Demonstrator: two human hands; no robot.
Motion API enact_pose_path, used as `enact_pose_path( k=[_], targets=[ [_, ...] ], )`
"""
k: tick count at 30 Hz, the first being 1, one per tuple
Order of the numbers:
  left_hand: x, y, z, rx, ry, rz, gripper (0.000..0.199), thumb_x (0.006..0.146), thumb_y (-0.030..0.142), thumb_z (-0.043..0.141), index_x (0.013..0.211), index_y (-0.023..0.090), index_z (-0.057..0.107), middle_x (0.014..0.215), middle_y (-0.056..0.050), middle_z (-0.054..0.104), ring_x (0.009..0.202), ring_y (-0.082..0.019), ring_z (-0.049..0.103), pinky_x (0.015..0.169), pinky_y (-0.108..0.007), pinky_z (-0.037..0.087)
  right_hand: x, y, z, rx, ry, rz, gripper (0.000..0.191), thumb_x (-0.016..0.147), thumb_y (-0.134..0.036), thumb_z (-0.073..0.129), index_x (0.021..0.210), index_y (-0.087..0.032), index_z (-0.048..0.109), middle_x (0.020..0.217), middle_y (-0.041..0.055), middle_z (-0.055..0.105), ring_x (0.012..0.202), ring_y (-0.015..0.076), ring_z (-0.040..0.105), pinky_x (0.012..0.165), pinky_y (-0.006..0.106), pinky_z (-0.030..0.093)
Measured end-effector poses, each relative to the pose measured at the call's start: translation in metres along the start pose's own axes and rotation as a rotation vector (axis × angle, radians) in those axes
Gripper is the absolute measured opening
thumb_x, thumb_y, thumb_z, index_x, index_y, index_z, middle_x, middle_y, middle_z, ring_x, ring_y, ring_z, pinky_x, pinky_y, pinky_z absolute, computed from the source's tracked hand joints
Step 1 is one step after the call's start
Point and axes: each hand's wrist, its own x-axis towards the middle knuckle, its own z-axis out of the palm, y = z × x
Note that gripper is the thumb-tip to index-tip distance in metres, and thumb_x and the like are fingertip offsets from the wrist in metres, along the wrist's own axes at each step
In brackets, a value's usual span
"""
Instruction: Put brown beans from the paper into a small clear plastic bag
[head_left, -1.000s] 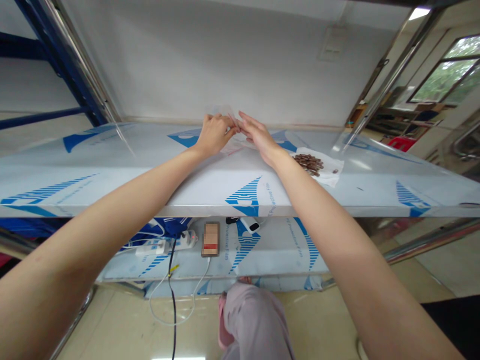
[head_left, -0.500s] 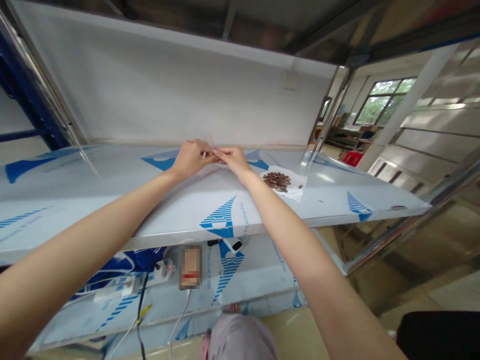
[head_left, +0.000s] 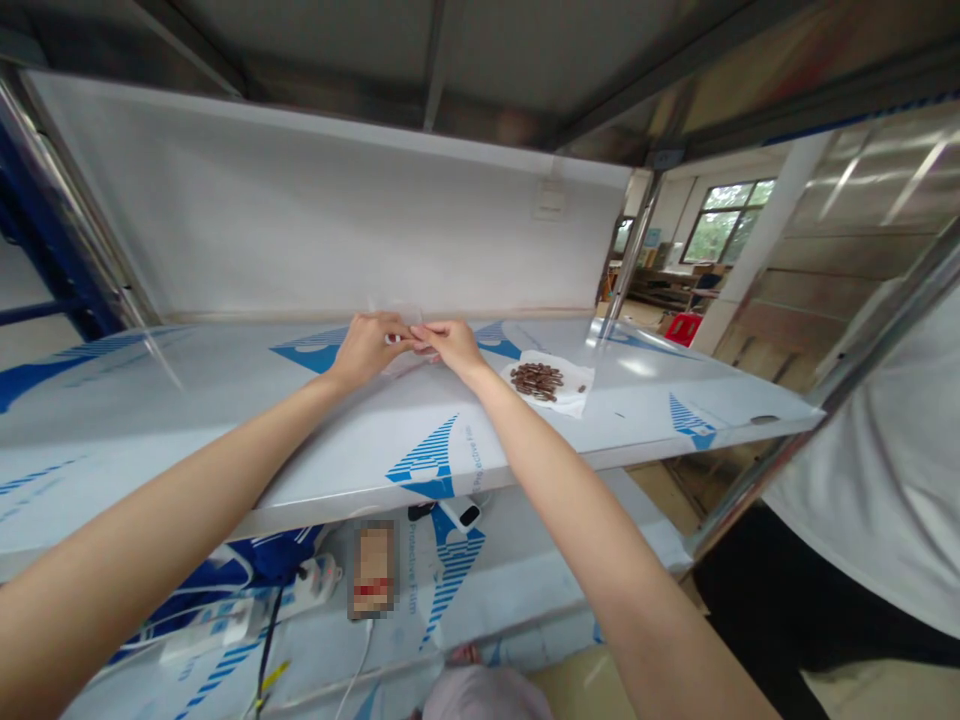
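Grip: two-handed, closed. The left hand [head_left: 369, 345] is pinching a clear plastic film [head_left: 411, 314] between thumb and fingers. The right hand [head_left: 454, 345] is meeting it fingertip to fingertip and gripping the same film from the other side; which edge each is holding, the fingers are hiding. The paired pinch is probably keeping so limp a material steady, one hand bracing the other.

Film: lying between the hands, over the rear of the upper shelf [head_left: 322, 460]. One part is standing up behind the fingers, another is showing below them.

Brown pieces [head_left: 535, 380]: a heap, sitting to the right of the right hand. White paper [head_left: 576, 401] is lying beneath, presumably keeping them together and off the shelf surface. A single piece [head_left: 582, 388] is resting apart, near the paper's right side.

Lower shelf [head_left: 517, 570]: a phone [head_left: 373, 565], screen obscured, is lying with a white cable [head_left: 356, 672] running from its near end, apparently for charging. A white device [head_left: 460, 512] with a dark face is resting to its right. A power strip [head_left: 311, 583] is sitting to its left, within easy reach of plugs.

Right margin: a person in a white garment [head_left: 885, 490] is standing near the shelf.
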Motion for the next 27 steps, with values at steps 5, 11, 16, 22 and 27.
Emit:
enact_pose_path(
  k=[5,11,16,22,27],
  targets=[
    [0.0,-0.005,0.002,-0.057,-0.041,-0.008,0.03,0.084,0.037,0.046,0.082,0.018,0.07,0.084,-0.006,0.068,0.075,-0.017,0.06,0.073,-0.029,0.042,-0.002,-0.003,-0.001,0.027,-0.034,0.023,0.028,0.085,-0.039,0.052,0.088,-0.017,0.07,0.08,0.0035,0.07,0.077,0.0142,0.068,0.059,0.019,0.047],
    [-0.002,0.006,-0.001,0.003,-0.005,-0.066,0.032,0.082,0.037,0.044,0.075,0.017,0.068,0.08,-0.006,0.067,0.069,-0.016,0.057,0.068,-0.029,0.04,-0.003,-0.005,0.0,-0.151,0.032,-0.008,0.028,0.089,-0.025,0.044,0.08,-0.018,0.069,0.082,0.0027,0.071,0.07,0.0134,0.068,0.066,0.022,0.048],
    [-0.005,0.028,-0.009,0.239,0.149,-0.157,0.026,0.076,0.028,0.046,0.057,0.018,0.06,0.07,-0.007,0.064,0.069,-0.019,0.057,0.072,-0.035,0.039,-0.006,-0.009,0.0,-0.36,0.069,0.003,0.025,0.08,-0.019,0.046,0.069,-0.019,0.069,0.072,0.0028,0.071,0.067,0.0164,0.067,0.069,0.026,0.049],
    [-0.008,0.032,-0.012,0.316,0.235,-0.018,0.021,0.078,0.034,0.047,0.085,0.019,0.061,0.1,-0.011,0.064,0.107,-0.032,0.05,0.095,-0.052,0.031,-0.007,-0.007,-0.001,-0.27,0.102,0.029,0.024,0.079,-0.026,0.05,0.066,-0.018,0.068,0.069,0.0033,0.07,0.059,0.0146,0.065,0.063,0.024,0.049],
    [-0.007,0.019,-0.01,0.283,0.081,0.183,0.043,0.083,0.04,0.04,0.121,0.021,0.048,0.134,-0.009,0.047,0.128,-0.029,0.036,0.11,-0.056,0.008,-0.009,-0.009,-0.002,-0.24,0.093,0.045,0.024,0.079,-0.024,0.048,0.067,-0.017,0.067,0.072,0.0031,0.071,0.052,0.013,0.064,0.059,0.023,0.049]
  ],
)
